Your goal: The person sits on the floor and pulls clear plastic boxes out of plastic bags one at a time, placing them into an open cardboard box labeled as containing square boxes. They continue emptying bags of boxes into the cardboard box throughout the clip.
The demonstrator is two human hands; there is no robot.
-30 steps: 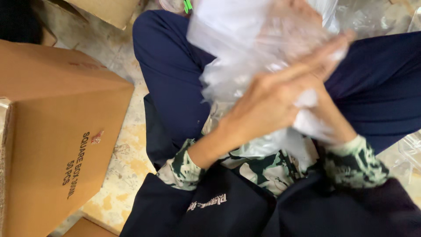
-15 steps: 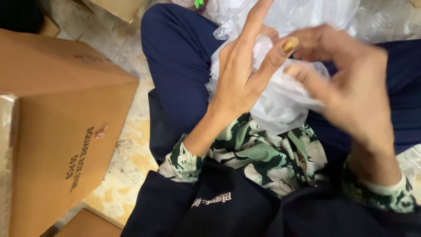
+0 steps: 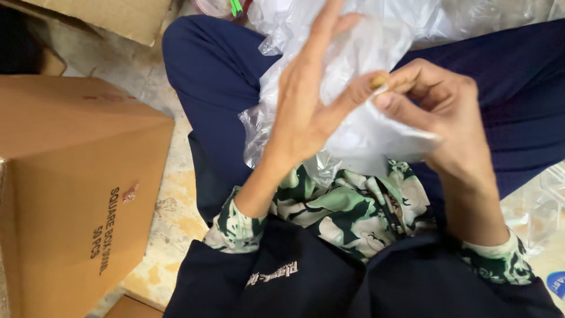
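Observation:
A crumpled clear plastic bag [image 3: 359, 53] lies over my lap, on dark blue trousers. My left hand [image 3: 309, 112] rests against the bag with its fingers stretched up and its thumb pressed to the film. My right hand [image 3: 438, 112] pinches the same fold of plastic between thumb and forefinger, right next to my left thumb. Both sleeves have green and white flowered cuffs under a dark top.
A large brown cardboard box [image 3: 70, 188] stands on the floor at my left. Another cardboard box [image 3: 112, 15] sits at the top left. More clear plastic [image 3: 538, 206] lies on the floor at the right. A green-tipped object [image 3: 235, 7] shows at the top edge.
My hands have separated from a crossed grip. My right hand moved to the right and now pinches the plastic at my left thumb; the bag has shifted slightly in my lap.

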